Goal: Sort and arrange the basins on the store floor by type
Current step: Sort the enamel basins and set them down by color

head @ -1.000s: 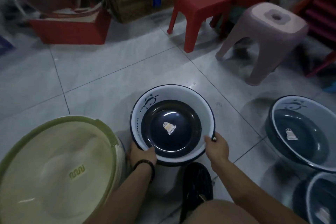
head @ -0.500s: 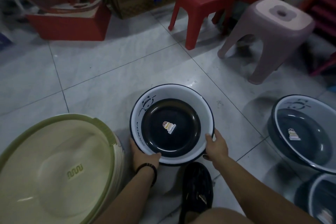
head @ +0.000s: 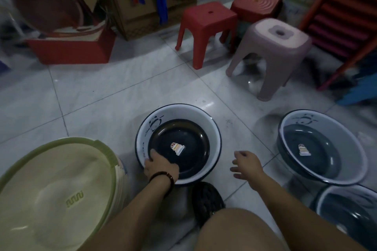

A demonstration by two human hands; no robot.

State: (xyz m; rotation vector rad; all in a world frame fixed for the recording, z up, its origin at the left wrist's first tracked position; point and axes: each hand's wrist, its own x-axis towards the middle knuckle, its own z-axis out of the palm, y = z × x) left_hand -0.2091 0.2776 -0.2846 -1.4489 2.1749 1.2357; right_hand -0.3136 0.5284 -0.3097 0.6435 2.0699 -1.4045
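Observation:
A white panda-print basin (head: 183, 111) with a dark bottom and a sticker stands on the tiled floor in front of me. My left hand (head: 160, 166), with a bead bracelet on the wrist, reaches over its near left rim, fingers curled on the inner wall. My right hand (head: 245, 164) hovers open above the floor to the basin's right, touching nothing. A matching grey-blue basin (head: 346, 149) sits further right, and another (head: 336, 195) shows at the bottom right corner. A stack of cream basins with green rims (head: 61, 149) fills the lower left.
Two red stools (head: 208, 18) and a mauve stool (head: 279, 47) stand ahead on the right. A red crate (head: 71, 52) with brown basins sits back left, by cardboard boxes. An orange rack (head: 346, 16) lines the right. My black shoe (head: 207, 201) and knee are below.
My right hand has let go of the panda basin's right rim and moved off to the right. My left hand has shifted up over the near left rim into the basin.

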